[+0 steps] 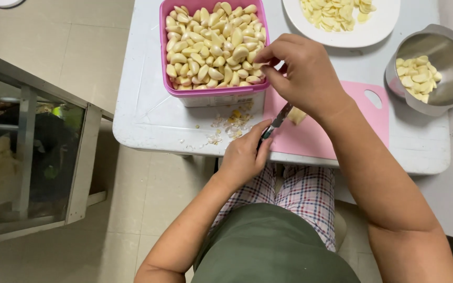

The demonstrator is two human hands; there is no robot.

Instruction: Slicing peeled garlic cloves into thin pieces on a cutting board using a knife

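Left hand (245, 157) clenched on knife (278, 119) over pink board (363, 118); right hand (302, 71) pinching, probably, a clove at pink tub (213, 90). Tub near far-left tabletop corner mostly full; white plate (378, 31) and steel bowl (449, 91) at right edge partly filled.

On the surface (148, 112), a tub (213, 91) of garlic (213, 44) stands far left, a plate (342, 34) behind right, a bowl (431, 68) far right, a board (336, 131) at the near edge, with peel scraps (232, 123) left of it.
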